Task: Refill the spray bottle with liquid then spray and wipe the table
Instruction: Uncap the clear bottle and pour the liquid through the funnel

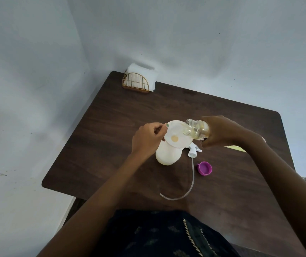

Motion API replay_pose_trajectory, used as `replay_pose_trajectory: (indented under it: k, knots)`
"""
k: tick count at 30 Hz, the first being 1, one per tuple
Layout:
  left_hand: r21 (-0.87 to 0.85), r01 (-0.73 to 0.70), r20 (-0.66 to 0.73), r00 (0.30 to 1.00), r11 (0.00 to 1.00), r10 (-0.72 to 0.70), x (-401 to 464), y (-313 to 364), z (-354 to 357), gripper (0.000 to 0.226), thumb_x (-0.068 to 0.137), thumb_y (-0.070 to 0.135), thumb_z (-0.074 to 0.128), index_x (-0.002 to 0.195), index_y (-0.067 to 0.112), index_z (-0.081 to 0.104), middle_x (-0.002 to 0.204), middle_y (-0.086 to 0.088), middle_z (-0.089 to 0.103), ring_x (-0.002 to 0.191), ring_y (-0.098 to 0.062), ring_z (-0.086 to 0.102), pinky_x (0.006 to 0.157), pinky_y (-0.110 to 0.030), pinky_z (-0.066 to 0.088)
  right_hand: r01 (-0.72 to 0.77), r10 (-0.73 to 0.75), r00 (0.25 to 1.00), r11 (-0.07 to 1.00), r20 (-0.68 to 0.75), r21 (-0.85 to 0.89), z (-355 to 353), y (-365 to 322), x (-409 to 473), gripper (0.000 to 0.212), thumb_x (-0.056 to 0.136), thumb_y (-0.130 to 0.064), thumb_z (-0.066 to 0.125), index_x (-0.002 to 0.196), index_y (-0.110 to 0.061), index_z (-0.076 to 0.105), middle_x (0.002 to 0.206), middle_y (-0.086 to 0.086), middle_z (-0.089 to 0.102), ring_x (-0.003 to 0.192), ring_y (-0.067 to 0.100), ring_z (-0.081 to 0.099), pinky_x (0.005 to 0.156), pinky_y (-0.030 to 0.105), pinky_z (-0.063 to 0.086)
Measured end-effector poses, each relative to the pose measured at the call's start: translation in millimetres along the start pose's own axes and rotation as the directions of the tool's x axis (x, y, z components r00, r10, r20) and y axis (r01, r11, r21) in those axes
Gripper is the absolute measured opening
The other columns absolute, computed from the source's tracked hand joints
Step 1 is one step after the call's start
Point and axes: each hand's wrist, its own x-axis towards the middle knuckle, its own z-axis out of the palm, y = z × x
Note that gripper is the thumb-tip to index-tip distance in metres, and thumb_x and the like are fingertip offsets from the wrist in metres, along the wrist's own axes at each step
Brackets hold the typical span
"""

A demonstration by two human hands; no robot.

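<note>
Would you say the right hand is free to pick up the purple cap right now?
Probably not: the right hand grips the tilted refill bottle over the funnel. The purple cap lies unobstructed on the table.

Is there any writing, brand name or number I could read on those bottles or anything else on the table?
None can be read.
The clear bottle tilted in the right hand: a dark patch near its lower edge may be a label, too blurred to read.
The white spray bottle, the funnel on it, the purple cap and the napkin holder: no text visible.
</note>
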Motion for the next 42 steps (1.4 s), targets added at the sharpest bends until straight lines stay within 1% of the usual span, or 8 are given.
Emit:
replay_pose_trajectory:
  k: [3, 7, 14, 21, 26, 33, 37, 42]
  knots:
    - [0.001, -0.006, -0.002, 1.000, 1.000, 0.006, -0.3, 0.4, 0.0, 0.026, 0.094, 0.044, 0.050, 0.086, 0.031, 0.071, 0.058, 0.022, 0.062, 0.063, 0.000, 0.061, 0.061, -0.029, 0.049, 0.005, -0.005, 1.000, 1.000, 0.003, 0.001, -0.3, -0.7, -1.3, 0.037, 0.057, -0.023, 0.076, 0.073, -0.032, 0.043, 0.073, -0.011, 0.057, 0.068, 0.013, 0.053, 0.056, 0.026, 0.036]
    - [0.000, -0.002, 0.001, 1.000, 1.000, 0.002, -0.7, 0.5, 0.0, 0.026, 0.094, 0.045, 0.050, 0.087, 0.031, 0.071, 0.059, 0.022, 0.062, 0.064, -0.001, 0.062, 0.064, -0.032, 0.053, -0.003, 0.003, 1.000, 1.000, 0.001, -0.005, 0.0, -0.6, -1.4, 0.035, 0.057, -0.024, 0.075, 0.075, -0.030, 0.046, 0.074, -0.010, 0.059, 0.070, 0.014, 0.055, 0.058, 0.027, 0.039]
    - [-0.003, 0.004, 0.003, 1.000, 1.000, -0.004, -1.7, 0.5, 0.0, 0.026, 0.094, 0.045, 0.050, 0.085, 0.032, 0.070, 0.059, 0.023, 0.062, 0.066, -0.002, 0.063, 0.065, -0.033, 0.053, -0.009, 0.009, 1.000, 1.000, -0.001, -0.013, 2.3, 1.0, -0.2, 0.034, 0.054, -0.027, 0.073, 0.068, -0.033, 0.043, 0.068, -0.012, 0.057, 0.064, 0.005, 0.052, 0.051, 0.026, 0.034]
    - [-0.003, 0.009, -0.001, 1.000, 1.000, -0.009, -1.5, 1.4, -0.4, 0.028, 0.094, 0.046, 0.049, 0.088, 0.030, 0.071, 0.061, 0.022, 0.063, 0.066, -0.002, 0.063, 0.066, -0.034, 0.054, -0.004, 0.004, 1.000, 1.000, -0.008, -0.006, 2.5, 2.5, 0.0, 0.033, 0.053, -0.028, 0.073, 0.069, -0.032, 0.044, 0.067, -0.012, 0.057, 0.063, 0.006, 0.053, 0.051, 0.026, 0.034]
    - [0.000, 0.004, -0.006, 1.000, 1.000, -0.004, -1.7, -0.1, 0.1, 0.027, 0.093, 0.047, 0.049, 0.087, 0.031, 0.070, 0.059, 0.025, 0.062, 0.063, 0.000, 0.062, 0.063, -0.032, 0.053, -0.001, 0.001, 1.000, 1.000, 0.001, -0.002, 2.3, 1.9, 0.5, 0.034, 0.055, -0.027, 0.074, 0.070, -0.033, 0.044, 0.071, -0.011, 0.058, 0.065, 0.009, 0.054, 0.054, 0.027, 0.037]
    - [-0.004, 0.009, -0.005, 1.000, 1.000, -0.009, -2.0, -0.9, 0.6, 0.029, 0.093, 0.047, 0.049, 0.085, 0.031, 0.070, 0.058, 0.025, 0.062, 0.064, -0.001, 0.062, 0.065, -0.036, 0.055, -0.008, 0.008, 1.000, 1.000, 0.008, -0.014, 2.9, 3.2, 0.4, 0.033, 0.056, -0.026, 0.074, 0.077, -0.028, 0.049, 0.073, -0.010, 0.059, 0.067, 0.012, 0.054, 0.056, 0.028, 0.040]
    - [0.001, 0.008, 0.001, 1.000, 1.000, -0.008, -1.8, -1.7, -0.3, 0.028, 0.093, 0.047, 0.048, 0.086, 0.031, 0.071, 0.060, 0.024, 0.062, 0.065, -0.003, 0.063, 0.063, -0.032, 0.051, -0.010, 0.010, 1.000, 1.000, 0.010, -0.011, 4.5, 3.6, 1.1, 0.033, 0.055, -0.027, 0.073, 0.079, -0.028, 0.050, 0.074, -0.009, 0.060, 0.068, 0.013, 0.056, 0.059, 0.029, 0.044]
    - [0.006, 0.007, -0.001, 1.000, 1.000, -0.007, -1.9, -0.2, -1.5, 0.028, 0.094, 0.047, 0.048, 0.085, 0.032, 0.070, 0.059, 0.024, 0.062, 0.065, -0.002, 0.062, 0.060, -0.028, 0.046, -0.021, 0.021, 1.000, 1.000, 0.006, -0.016, 4.3, 4.4, 1.5, 0.033, 0.055, -0.027, 0.073, 0.079, -0.027, 0.051, 0.073, -0.009, 0.060, 0.067, 0.012, 0.055, 0.057, 0.030, 0.042]
